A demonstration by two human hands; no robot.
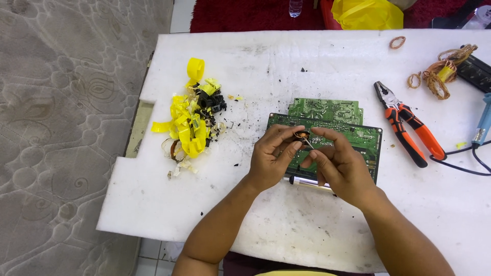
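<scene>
My left hand (273, 156) and my right hand (337, 163) meet above a green circuit board (365, 138) on the white foam sheet (286, 214). Between their fingertips they pinch a small copper-wound coil (302, 135) with a thin wire or lead sticking out of it toward my right hand. A second green circuit board (327, 109) lies just behind the first, partly under it. A slim metal-and-black tool (302, 180) lies on the sheet below my hands, partly hidden by my right hand.
A heap of yellow tape strips and black plastic bits (192, 122) lies at the left. Orange-handled pliers (409, 125) lie at the right, with a blue-handled corded tool (483, 122), copper wire coils (440, 71) and a rubber band (397, 42). A yellow bag (368, 14) sits beyond the far edge.
</scene>
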